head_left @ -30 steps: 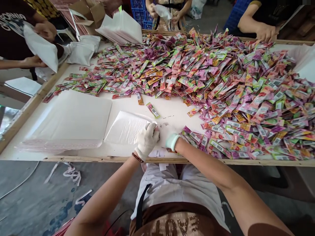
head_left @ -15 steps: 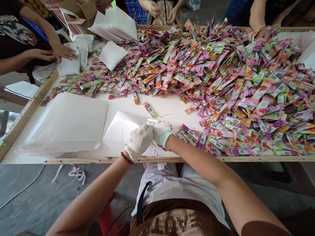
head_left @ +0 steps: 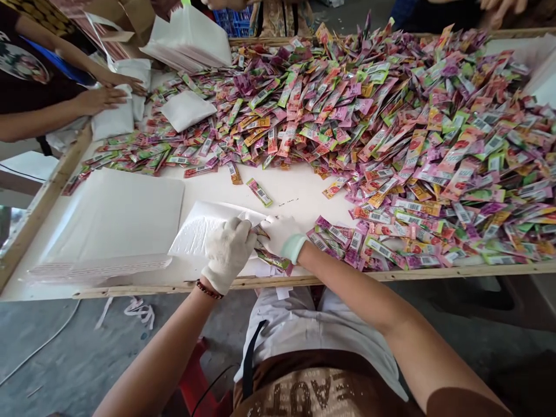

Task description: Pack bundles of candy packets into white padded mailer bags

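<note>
A white padded envelope (head_left: pixel 197 226) lies on the table in front of me, its mouth toward the right. My left hand (head_left: pixel 229 250), in a white glove, is closed on the edge of that mouth. In a white glove with a mint cuff, my right hand (head_left: pixel 280 236) grips a bunch of sachets (head_left: pixel 270 258) at the envelope's opening. Part of the bunch is hidden under my fingers. Just beyond the envelope a single green and pink sachet (head_left: pixel 259 192) rests on the white tabletop.
A stack of flat white envelopes (head_left: pixel 117 214) lies at left. A large heap of colourful sachets (head_left: pixel 391 133) covers the back and right. One white packet (head_left: pixel 187 110) sits on the heap. At upper left a co-worker's hands (head_left: pixel 102 98) press filled packets. A wooden rim (head_left: pixel 391 277) edges the table.
My left hand has moved left with the envelope's edge, apart from my right hand. The sachets between my hands now show. The co-worker's hands at left have shifted over the packets.
</note>
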Available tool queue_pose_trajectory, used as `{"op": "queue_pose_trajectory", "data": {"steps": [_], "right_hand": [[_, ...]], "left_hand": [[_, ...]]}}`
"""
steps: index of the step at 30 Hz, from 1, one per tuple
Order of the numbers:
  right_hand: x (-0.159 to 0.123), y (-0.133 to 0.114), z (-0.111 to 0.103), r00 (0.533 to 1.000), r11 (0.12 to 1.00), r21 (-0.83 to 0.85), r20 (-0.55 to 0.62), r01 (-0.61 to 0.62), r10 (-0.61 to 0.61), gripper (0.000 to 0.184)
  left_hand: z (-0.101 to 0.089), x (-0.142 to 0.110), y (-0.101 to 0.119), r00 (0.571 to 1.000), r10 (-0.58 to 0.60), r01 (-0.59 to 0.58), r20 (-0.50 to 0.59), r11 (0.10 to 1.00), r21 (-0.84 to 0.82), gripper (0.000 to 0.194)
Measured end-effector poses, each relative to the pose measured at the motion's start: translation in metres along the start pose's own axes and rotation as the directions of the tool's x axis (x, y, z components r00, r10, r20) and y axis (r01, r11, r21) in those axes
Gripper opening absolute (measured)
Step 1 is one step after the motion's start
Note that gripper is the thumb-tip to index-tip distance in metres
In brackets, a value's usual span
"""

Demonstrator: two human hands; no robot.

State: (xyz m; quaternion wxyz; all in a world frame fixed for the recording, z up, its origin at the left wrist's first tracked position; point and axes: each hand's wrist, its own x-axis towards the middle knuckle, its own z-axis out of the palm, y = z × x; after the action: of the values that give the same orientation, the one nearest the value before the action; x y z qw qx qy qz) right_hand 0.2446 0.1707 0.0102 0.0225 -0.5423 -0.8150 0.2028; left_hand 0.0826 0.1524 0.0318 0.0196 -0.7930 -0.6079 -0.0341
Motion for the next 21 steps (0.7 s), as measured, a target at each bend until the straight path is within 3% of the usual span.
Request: {"op": "queue_pose_trajectory", "data": {"steps": [4,7,10,12,14,17,19,21], "right_hand": [[0.018,-0.011,0.004,0.996,0.996,-0.024,-0.022,-0.086,0.085,0.035],[0.018,-0.012,0.008,0.989,0.989,-0.037,-0.042,-0.143,0.142,0.036],[-0.002,-0.007,0.009,0.991,0.998,0.053,-0.130,-0.037,0.043,0.037],[-0.018,-0.003,0.012,0.973,0.991,0.098,-0.219,0.095,-0.071,0.044],[-0.026,-0.005,0.018,0.961,0.986,0.080,-0.250,0.144,-0.120,0.049],[-0.017,-0.013,0.026,0.980,0.991,0.126,-0.198,0.038,-0.013,0.045],[-0.002,-0.014,0.025,0.985,0.946,0.323,-0.162,0.000,0.055,0.042],[0.010,-0.005,0.019,0.989,0.858,0.512,-0.143,0.037,0.042,0.039]], "left_hand": [[-0.013,-0.002,0.009,0.978,-0.127,0.113,0.164,0.989,0.090,0.030],[-0.004,-0.007,0.014,0.955,-0.111,0.093,0.276,0.993,0.077,0.024],[0.010,-0.011,0.006,0.970,-0.096,0.102,0.224,0.995,-0.017,0.021],[0.015,-0.012,-0.002,0.981,-0.095,0.121,0.169,0.981,-0.149,0.021],[0.016,-0.013,-0.006,0.993,-0.071,0.097,0.094,0.946,-0.310,0.020],[0.013,-0.013,-0.002,1.000,-0.018,0.011,-0.011,0.889,-0.457,0.013],[0.011,-0.011,0.002,1.000,-0.003,-0.001,-0.006,0.854,-0.521,0.008],[0.010,-0.007,0.002,0.999,-0.031,0.049,0.041,0.785,-0.617,0.007]]}}
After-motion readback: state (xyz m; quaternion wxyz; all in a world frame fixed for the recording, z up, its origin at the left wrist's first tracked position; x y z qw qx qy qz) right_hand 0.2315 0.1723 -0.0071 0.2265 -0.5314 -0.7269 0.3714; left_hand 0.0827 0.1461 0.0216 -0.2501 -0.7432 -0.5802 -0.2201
